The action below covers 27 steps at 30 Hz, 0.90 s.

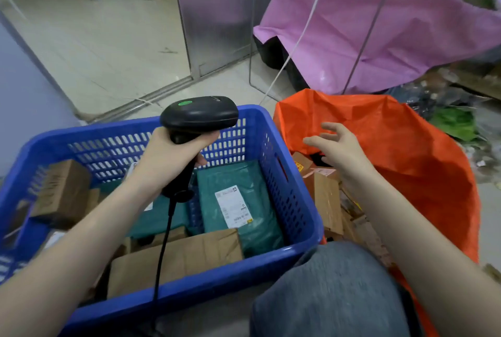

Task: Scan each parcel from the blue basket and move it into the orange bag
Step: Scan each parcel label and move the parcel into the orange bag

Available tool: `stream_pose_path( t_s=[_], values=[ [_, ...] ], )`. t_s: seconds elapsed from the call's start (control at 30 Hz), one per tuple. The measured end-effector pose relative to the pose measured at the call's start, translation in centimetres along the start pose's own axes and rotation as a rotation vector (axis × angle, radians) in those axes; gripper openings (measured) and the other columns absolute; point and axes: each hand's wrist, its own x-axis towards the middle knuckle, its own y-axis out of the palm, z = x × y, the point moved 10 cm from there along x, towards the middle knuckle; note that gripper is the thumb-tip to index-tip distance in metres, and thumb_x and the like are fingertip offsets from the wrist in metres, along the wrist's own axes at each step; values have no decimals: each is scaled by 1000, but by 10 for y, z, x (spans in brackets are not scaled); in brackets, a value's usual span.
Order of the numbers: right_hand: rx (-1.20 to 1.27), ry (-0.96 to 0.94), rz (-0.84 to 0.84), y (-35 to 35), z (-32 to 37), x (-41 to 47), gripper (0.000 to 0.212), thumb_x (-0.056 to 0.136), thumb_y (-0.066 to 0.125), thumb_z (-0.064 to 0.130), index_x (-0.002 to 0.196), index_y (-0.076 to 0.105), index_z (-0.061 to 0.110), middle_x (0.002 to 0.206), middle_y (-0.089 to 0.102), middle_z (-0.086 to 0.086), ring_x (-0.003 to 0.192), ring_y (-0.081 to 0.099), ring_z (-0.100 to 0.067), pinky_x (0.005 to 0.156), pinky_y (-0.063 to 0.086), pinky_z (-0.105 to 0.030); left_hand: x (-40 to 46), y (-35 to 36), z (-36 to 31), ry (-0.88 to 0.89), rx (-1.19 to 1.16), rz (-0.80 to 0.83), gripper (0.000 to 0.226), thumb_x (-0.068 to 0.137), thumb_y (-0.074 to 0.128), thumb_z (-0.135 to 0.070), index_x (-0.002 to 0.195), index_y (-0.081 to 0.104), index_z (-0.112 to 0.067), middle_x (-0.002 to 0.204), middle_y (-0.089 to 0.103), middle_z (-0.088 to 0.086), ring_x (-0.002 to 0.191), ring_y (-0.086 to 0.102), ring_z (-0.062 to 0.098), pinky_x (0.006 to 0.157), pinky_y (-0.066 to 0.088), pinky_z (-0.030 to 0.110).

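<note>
My left hand (173, 159) grips the handle of the black scanner (199, 117), fingers wrapped round it, holding it above the blue basket (284, 174) with its head pointing toward the basket's far right corner. A green light shows on top of the scanner head, and its black cable (162, 250) hangs down from the handle over the basket's near edge.

My right hand (340, 151) is empty, fingers spread wide and relaxed, hovering over the mouth of the orange bag (401, 146), which stands just beside the basket's right wall.

Inside the basket I see a green mailer (244, 187) with a white label (233, 206) lying along the right wall, a second green mailer partly hidden under my left forearm, a flat cardboard parcel (184, 258) against the near edge, and a brown box (63, 190) tilted by the left wall.

In the bag, several cardboard boxes (325, 201) are piled by its left side, under my right forearm.

Beyond the bag a pink sheet (379, 24) is draped over something dark. My knee in grey denim (330, 290) sits between basket and bag at the near edge.
</note>
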Motion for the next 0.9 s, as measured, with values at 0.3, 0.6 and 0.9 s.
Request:
stream_pose_path(
  t_s=[0.3,0.6,0.9],
  values=[
    [-57,-143,195,121,64,-28,57,85,70,14,136,45,16,122,52,-2,104,53,-11,65,42,-14,-7,-124,19,-10,49,-143,17,76,77,-33,77,68,-18,52,65,1,55,60,13,69,51,34],
    [-224,-131,377,254,48,-17,68,86,69,23,144,34,21,144,42,-6,117,46,-17,87,39,-30,31,-190,104,-144,30,-269,13,82,70,-17,71,65,-16,59,66,0,61,59,12,67,46,29],
    [-278,73,487,358,-44,17,80,83,72,24,148,26,19,149,37,-7,132,42,-23,100,38,-34,89,-188,205,-340,-92,-289,11,81,69,-11,74,62,-17,64,61,-3,64,56,13,56,42,23]
  ],
)
